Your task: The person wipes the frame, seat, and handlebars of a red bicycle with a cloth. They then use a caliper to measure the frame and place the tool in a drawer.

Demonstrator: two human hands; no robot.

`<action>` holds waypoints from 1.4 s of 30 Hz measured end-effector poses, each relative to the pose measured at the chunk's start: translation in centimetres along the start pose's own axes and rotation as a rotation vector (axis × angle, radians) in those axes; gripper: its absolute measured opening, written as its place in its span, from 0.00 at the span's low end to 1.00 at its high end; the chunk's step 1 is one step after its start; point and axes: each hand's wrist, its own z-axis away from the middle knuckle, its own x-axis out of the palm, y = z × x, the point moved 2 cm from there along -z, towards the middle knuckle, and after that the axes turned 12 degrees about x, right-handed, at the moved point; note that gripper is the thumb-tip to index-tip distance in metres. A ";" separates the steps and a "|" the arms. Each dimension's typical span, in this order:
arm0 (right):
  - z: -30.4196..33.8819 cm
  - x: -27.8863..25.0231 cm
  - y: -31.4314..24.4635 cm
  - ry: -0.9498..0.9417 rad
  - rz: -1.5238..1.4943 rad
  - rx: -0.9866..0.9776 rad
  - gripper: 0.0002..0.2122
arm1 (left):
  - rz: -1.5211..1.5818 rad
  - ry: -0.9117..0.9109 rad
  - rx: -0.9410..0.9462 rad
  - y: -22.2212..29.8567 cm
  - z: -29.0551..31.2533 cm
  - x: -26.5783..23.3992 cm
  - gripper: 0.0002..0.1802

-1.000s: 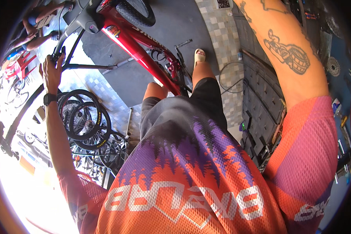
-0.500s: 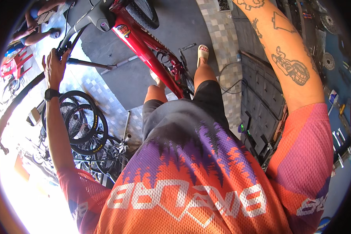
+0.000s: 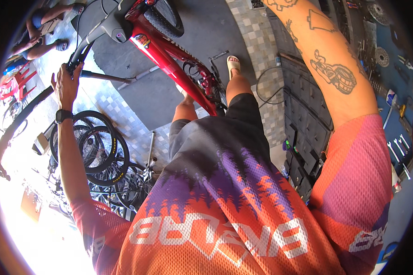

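A red mountain bike [image 3: 163, 64] stands tilted in front of me, with its dark handlebar [image 3: 92, 35] at the upper left. My left hand [image 3: 67, 86] is at the near end of that handlebar, by the brake lever, its fingers curled over the grip; a black watch is on the wrist. My right forearm [image 3: 328, 59], tattooed, stretches up past the top edge, so my right hand is out of view. The bike's crank and chain parts [image 3: 206, 85] show between my legs.
Several loose wheels and bikes [image 3: 103, 153] are piled at the left. A person [image 3: 46, 27] sits at the upper left near a red chair [image 3: 23, 82]. On the right are dark drawers [image 3: 305, 117] and a blue tool board with wrenches [image 3: 401, 146]. A thin hose [image 3: 260, 87] loops on the floor.
The view has shifted slightly, and my right forearm appears a little further left. My left hand stays at the handlebar's end.
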 end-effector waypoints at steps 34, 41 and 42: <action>0.2 -0.1 4.4 -0.057 -0.103 0.069 0.31 | -0.018 -0.024 -0.011 2.1 -1.0 -3.8 0.37; 0.0 0.3 4.4 -0.048 -0.078 0.055 0.31 | -0.063 -0.054 -0.043 2.2 -0.4 -3.2 0.33; 0.0 0.4 4.5 -0.058 -0.075 0.058 0.31 | -0.082 -0.047 -0.032 2.2 -0.3 -3.1 0.33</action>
